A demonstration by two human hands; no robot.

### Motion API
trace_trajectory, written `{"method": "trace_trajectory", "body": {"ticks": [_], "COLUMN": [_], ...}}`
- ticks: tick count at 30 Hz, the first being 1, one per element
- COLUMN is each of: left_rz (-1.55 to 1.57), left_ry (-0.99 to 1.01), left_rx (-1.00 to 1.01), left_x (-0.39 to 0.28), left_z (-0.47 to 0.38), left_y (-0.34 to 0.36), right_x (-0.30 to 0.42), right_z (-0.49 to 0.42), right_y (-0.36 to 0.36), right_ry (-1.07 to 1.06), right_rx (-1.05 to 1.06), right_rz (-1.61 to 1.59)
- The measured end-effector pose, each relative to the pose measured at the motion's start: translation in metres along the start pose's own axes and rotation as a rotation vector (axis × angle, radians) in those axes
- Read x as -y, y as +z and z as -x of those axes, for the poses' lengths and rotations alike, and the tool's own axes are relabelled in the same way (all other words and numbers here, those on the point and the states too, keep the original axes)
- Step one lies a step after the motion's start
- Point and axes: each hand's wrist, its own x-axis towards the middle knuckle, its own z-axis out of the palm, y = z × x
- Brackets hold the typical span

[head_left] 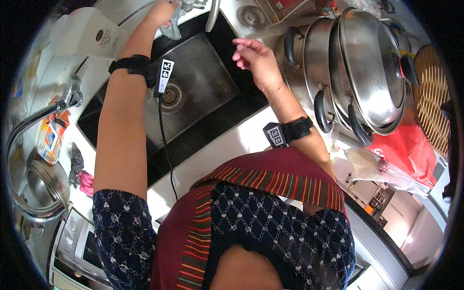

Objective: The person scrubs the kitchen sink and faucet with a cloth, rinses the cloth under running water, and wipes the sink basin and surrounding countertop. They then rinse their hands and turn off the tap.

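Note:
At the top edge of the view, my left hand (pixel 164 13) reaches over the far rim of the sink beside the faucet base (pixel 190 5). Its fingers are around a grey mesh scrubbing cloth (pixel 173 29), which hangs down over the rim; part of the grip is hidden. My right hand (pixel 256 61) hovers above the sink's right rim, its fingers loosely curled with nothing visible in them. Below both hands lies a dark sink (pixel 203 72) with a round drain strainer (pixel 172 96). A metal spout (pixel 213 16) points down at the basin's far side.
Large lidded steel pots (pixel 373 72) crowd the right side, near my right forearm. A translucent plastic jug (pixel 90 34) stands left of my left arm. Farther left are a curved metal pipe (pixel 36 117), a wipes packet (pixel 52 139) and a pink cloth (pixel 86 182). A cable (pixel 165 141) crosses the sink.

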Motion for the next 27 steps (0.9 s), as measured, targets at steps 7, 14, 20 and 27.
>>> {"method": "trace_trajectory", "body": {"ticks": [7, 14, 20, 27], "left_rz": [-0.075, -0.056, 0.005, 0.062], "left_ry": [-0.028, -0.030, 0.021, 0.030], "left_rx": [0.016, -0.025, -0.040, -0.009], "left_x": [-0.006, -0.007, -0.001, 0.007], "left_z": [0.003, 0.003, 0.000, -0.007], "left_y": [0.001, 0.004, 0.006, 0.005], "right_x": [0.064, 0.096, 0.110, 0.140], "right_z": [-0.008, -0.002, -0.014, -0.031], "right_y": [0.022, 0.040, 0.052, 0.069], "right_ry": [0.073, -0.008, -0.237, -0.218], "right_rx": [0.160, 0.254, -0.031, -0.081], "right_rz": [-0.697, -0.779, -0.257, 0.153]}}
